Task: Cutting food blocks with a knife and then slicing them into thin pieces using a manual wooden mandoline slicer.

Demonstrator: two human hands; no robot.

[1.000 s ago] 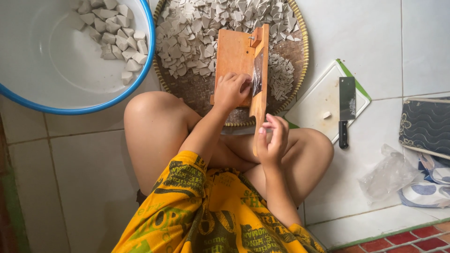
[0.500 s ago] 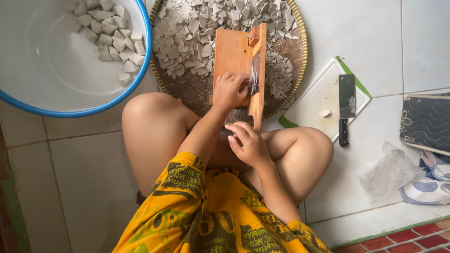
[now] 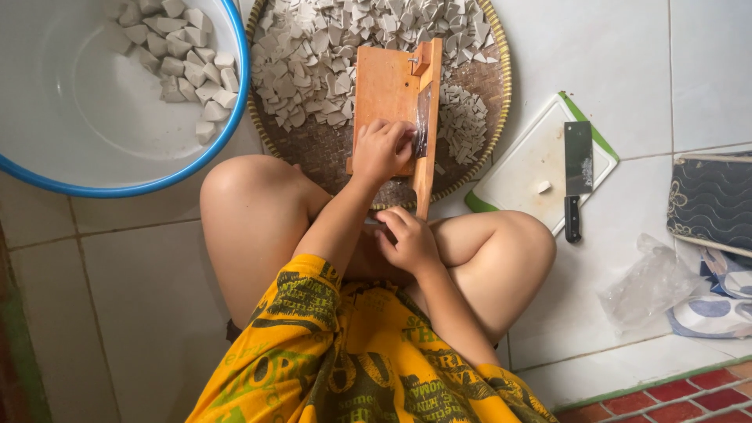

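Both hands work at a wooden slicer board (image 3: pixel 388 94) that leans from the lap onto a round woven tray (image 3: pixel 329 153). Nearest, the right hand (image 3: pixel 407 241) is curled around the lower end of the board's side rail, fingers closed on it. Further out, the left hand (image 3: pixel 381 149) presses down on the board face just beside the blade (image 3: pixel 423 121); whether it covers a piece I cannot tell. I think the fingertips could meet the blade if the hand slides too far, and the board could slip if the lower grip loosens. Beyond lie thin white slices (image 3: pixel 345 47) on the tray, and white chunks (image 3: pixel 188 55) in a blue-rimmed basin (image 3: pixel 117 192).
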